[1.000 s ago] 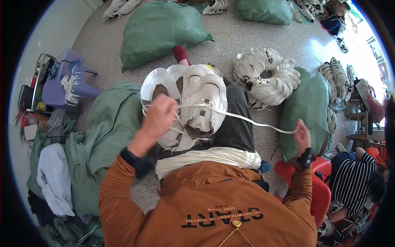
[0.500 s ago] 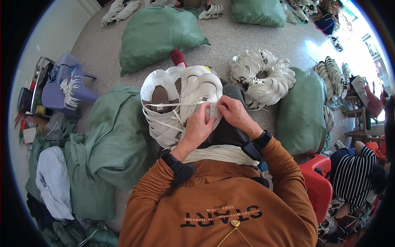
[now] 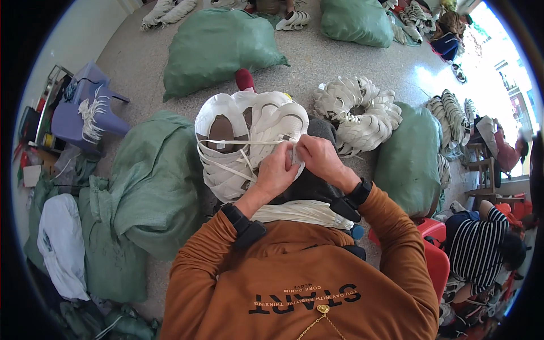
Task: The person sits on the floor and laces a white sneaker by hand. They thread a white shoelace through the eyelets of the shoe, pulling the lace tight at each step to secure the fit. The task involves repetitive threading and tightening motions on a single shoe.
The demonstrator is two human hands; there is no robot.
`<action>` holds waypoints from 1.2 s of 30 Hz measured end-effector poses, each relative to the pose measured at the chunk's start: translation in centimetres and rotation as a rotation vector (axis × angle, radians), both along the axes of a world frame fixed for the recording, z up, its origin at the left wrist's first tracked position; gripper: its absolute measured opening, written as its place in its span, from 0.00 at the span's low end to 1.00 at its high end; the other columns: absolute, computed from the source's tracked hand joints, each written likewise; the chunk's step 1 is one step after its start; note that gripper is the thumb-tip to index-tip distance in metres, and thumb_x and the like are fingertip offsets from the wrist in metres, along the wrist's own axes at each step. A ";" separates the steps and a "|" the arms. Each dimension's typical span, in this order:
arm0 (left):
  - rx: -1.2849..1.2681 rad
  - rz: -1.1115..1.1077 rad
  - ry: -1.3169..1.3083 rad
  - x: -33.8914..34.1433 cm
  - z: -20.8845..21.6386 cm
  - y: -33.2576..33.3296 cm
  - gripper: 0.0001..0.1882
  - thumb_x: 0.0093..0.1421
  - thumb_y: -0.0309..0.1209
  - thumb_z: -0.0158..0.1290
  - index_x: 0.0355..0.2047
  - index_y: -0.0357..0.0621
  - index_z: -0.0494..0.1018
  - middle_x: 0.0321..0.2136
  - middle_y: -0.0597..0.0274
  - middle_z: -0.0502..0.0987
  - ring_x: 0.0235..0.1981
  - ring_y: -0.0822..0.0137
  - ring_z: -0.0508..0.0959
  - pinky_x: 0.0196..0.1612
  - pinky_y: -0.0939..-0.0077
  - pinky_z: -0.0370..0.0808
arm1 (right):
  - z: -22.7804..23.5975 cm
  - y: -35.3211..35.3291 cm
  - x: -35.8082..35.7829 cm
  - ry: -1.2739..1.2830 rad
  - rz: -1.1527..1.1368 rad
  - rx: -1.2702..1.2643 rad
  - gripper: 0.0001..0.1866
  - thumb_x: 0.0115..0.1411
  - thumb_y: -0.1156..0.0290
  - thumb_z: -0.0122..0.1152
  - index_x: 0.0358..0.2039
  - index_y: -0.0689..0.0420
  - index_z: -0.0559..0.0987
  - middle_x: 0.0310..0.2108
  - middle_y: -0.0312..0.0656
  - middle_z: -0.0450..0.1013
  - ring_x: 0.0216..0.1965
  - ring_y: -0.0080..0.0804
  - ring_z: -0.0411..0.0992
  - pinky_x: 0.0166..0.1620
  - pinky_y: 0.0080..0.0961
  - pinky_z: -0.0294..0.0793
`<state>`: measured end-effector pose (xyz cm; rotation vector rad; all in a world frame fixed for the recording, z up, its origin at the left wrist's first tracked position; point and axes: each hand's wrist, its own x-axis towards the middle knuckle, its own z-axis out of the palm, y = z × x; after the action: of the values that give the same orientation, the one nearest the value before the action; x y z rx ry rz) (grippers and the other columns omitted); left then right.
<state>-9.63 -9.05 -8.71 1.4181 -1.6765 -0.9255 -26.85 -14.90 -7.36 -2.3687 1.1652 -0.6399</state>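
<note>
A white shoe upper lies over my lap, beside a nested stack of similar uppers with brown linings. A flat white shoelace crosses from the stack to the upper's eyelet edge. My left hand pinches the upper's edge with thumb and fingers. Close against it, my right hand is closed with its fingertips on the lace at the eyelets. The exact grip between the fingertips is partly hidden. A bundle of pale laces rests across my waist.
Green sacks stand at the left, ahead and right. A ring of white uppers lies ahead right. Left is a purple stool with laces; right, a red chair near a person in stripes.
My fingertips have shifted slightly at the eyelet edge, and both hands stay close together. The view has turned a little; the upper and stack remain on my lap.
</note>
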 end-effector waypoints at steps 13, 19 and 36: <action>0.227 -0.070 0.265 1.3 0.6 0.0 0.18 0.68 0.26 0.44 0.56 0.37 0.72 0.22 0.63 0.76 0.17 0.72 0.76 0.23 0.76 0.73 | -0.6 1.1 -0.4 -0.294 -0.084 0.194 0.08 0.62 0.71 0.58 0.32 0.64 0.74 0.25 0.56 0.75 0.28 0.57 0.76 0.31 0.43 0.74; 0.206 -0.042 0.350 0.9 0.5 0.0 0.16 0.69 0.26 0.44 0.53 0.38 0.75 0.21 0.64 0.77 0.17 0.74 0.76 0.22 0.77 0.73 | 0.7 1.0 0.3 0.093 -0.031 0.107 0.15 0.61 0.64 0.55 0.26 0.64 0.75 0.24 0.58 0.74 0.29 0.61 0.75 0.33 0.51 0.72; 0.416 -0.023 0.660 23.2 6.3 5.7 0.08 0.64 0.27 0.56 0.42 0.40 0.77 0.25 0.65 0.76 0.28 0.75 0.76 0.37 0.73 0.76 | 0.7 1.6 0.9 -0.215 -0.150 0.171 0.11 0.57 0.71 0.62 0.37 0.61 0.71 0.31 0.52 0.73 0.32 0.54 0.74 0.36 0.42 0.73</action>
<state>13.53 -3.38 -2.41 1.1518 -1.0406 -1.6128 -26.00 -13.26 -6.66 -2.0301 1.2555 -0.7895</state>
